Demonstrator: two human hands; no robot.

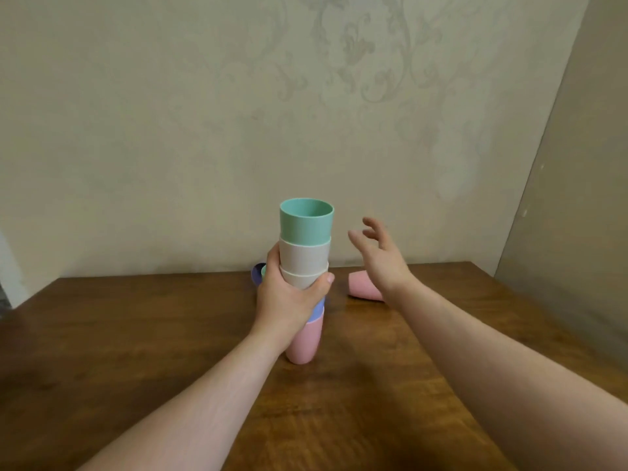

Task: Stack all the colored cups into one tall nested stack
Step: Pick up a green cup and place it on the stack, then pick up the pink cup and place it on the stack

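Observation:
A nested stack of cups (304,253) stands on the wooden table (170,328): pink at the bottom, then blue, two cream ones, and a green cup on top. My left hand (289,297) grips the stack around its middle. My right hand (380,256) hovers to the right of the stack with its fingers spread, holding nothing. Below that hand a pink cup (363,284) lies on its side on the table. Behind the stack, a purple cup (256,271) with something green inside it peeks out, mostly hidden by my left hand.
The table reaches back to a patterned beige wall (204,130). A tall plain panel (571,198) stands at the right, close to the table's far right corner. The table's left edge runs diagonally at the left.

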